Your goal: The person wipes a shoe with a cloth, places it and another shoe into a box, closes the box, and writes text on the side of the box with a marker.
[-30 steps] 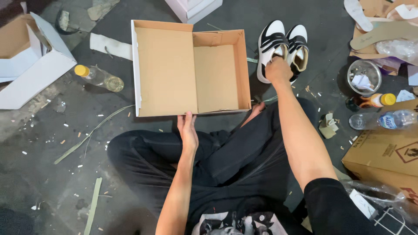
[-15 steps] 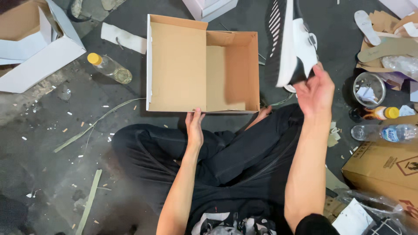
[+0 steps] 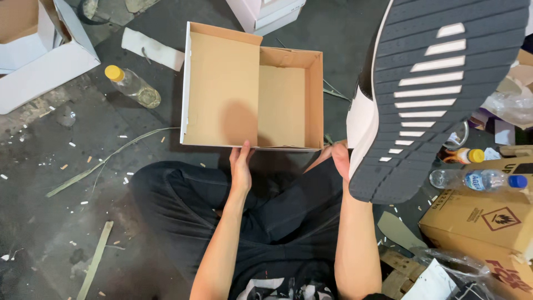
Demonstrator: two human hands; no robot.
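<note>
White box (image 3: pixel 39 66) is seen at the top left corner of the floor (image 3: pixel 50 166), partly cut by the frame. A clear bottle with a yellow cap (image 3: pixel 132 86) is laid on the floor just left of the open cardboard box (image 3: pixel 222 83), cap pointed up-left. A flat white scrap (image 3: pixel 151 49) is found near the box's top left corner.

The open cardboard box is set on the floor ahead of the crossed legs, its hinged lid folded out flat on the left and its empty tray on the right. The long axis of the tray is run away from the person, toward the top edge of view. The left hand (image 3: pixel 241 166) is placed at the near edge of the box, about where lid and tray meet, thumb up on the edge, fingers flat and loose; nothing is gripped, the box is only touched.

The shoe (image 3: pixel 438 94) is held up close to the camera at the right, well above the floor, grey ribbed sole turned toward the lens, white side panel shown along its left edge. Its long axis is run from lower left to upper right, tilted off the tray's axis. The right hand (image 3: pixel 340 158) is closed on the lower end of the shoe; the fingers are hidden behind it, so exact finger placement cannot be told. The tray is found to the left of the shoe and lower; the right hand is nearer to the tray than the left hand is to the shoe.

Bottles (image 3: pixel 477 179) and a printed carton (image 3: pixel 488 222) are seen by the right edge.
</note>
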